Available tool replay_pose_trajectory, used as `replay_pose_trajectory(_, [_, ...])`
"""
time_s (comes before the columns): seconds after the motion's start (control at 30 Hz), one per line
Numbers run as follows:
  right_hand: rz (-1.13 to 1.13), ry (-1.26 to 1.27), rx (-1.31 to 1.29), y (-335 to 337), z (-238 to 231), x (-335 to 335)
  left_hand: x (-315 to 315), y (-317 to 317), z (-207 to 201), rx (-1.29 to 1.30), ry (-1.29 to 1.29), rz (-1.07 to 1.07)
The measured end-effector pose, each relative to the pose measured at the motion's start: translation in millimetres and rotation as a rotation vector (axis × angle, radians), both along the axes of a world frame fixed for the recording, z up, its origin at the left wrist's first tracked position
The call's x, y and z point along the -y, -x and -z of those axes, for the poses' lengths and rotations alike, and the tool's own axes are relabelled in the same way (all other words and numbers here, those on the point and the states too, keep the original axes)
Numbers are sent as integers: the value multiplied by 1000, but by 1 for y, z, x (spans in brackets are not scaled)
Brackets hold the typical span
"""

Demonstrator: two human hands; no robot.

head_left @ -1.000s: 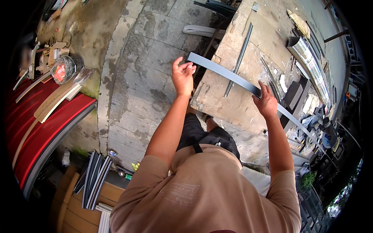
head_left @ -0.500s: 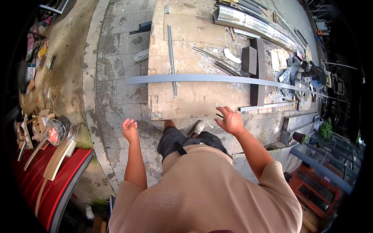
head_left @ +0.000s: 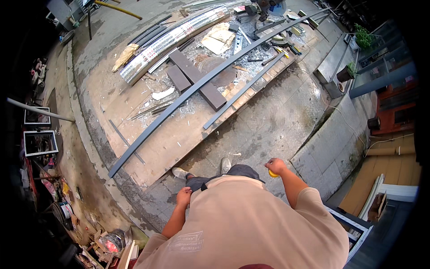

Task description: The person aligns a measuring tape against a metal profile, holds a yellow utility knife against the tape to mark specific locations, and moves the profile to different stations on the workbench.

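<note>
The right hand (head_left: 276, 166) was closed around a yellow object (head_left: 272, 173), held out to the side of the body. The left hand (head_left: 184, 196) was held low beside the dark shorts (head_left: 244, 171), its fingers curled; whether anything was inside them could not be told. Neither hand touched the long grey bar (head_left: 215, 72), which lay ahead of both, on the surface (head_left: 170, 141).

The left hand was the nearer of the two. From it, the bar's near end lay forward and to the left, reaching past the edge of the surface. From there the long axis ran on a slant, away from the left hand and across to the right, so that the far end was well ahead of the right hand and to its right.

Between the right hand and the bar, a shorter pale strip (head_left: 242, 90) lay along the surface's near edge, on roughly the same slant. Farther forward of both hands, the bar passed across a dark box-shaped beam (head_left: 212, 95) set crosswise under it. Beyond that, farthest out from the left hand, a long wrapped bundle (head_left: 170, 47) lay on the far side of the surface.
</note>
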State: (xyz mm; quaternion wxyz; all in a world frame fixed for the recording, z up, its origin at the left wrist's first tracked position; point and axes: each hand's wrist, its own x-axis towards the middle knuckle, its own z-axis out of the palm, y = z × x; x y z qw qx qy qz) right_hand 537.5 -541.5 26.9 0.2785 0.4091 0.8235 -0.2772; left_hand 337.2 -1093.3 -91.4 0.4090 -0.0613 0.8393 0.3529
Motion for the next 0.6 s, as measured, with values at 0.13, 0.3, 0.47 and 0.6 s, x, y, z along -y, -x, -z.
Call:
replay_pose_trajectory(0.13, [323,1,156,-150,12,-36,-100,45,-64,-118,41,228])
replay_pose_trajectory(0.3, [400,154,326,-245,43,-13,-166,86,-80,32,-62,152])
replay_pose_trajectory(0.47, [461,291,302,-238,66,23,-232,87,-101,-89,81,800])
replay_pose_trajectory(0.6, [379,381,149,-178,55,4,-302,112,-111,-121,165,963])
